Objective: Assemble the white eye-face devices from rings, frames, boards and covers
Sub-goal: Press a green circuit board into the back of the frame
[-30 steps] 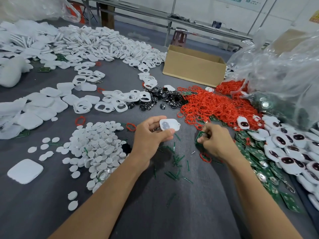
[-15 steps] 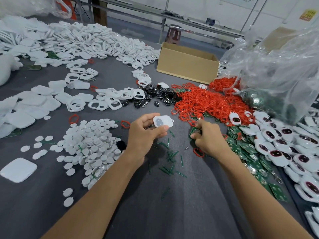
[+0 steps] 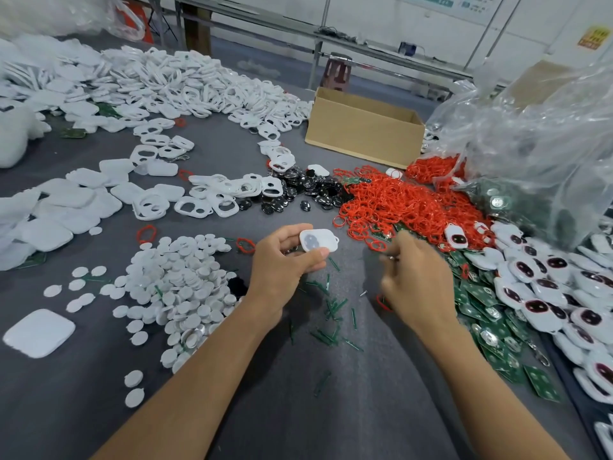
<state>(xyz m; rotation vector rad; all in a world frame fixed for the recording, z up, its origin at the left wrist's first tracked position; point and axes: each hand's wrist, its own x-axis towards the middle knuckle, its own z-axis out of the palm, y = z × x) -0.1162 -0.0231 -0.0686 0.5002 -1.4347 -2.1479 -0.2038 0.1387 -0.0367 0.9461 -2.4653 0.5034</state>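
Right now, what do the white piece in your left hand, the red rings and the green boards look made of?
White piece: apparently moulded plastic, smooth matte, rounded edges. Red rings: probably rubber or silicone; thin loops lie tangled. Green boards: likely printed circuit board, green coat with silvery pads.

Grey table (image 3: 331, 410) w/ white frames (image 3: 195, 207), discs (image 3: 185, 287), red rings (image 3: 398, 204), green boards (image 3: 477, 293), cardboard box (image 3: 361, 134) — black bits (image 3: 298, 190), poss. lenses.

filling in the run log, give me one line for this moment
left hand: holds white piece | right hand: fingers curled beside red rings, contents blurred | green boards: piled at right
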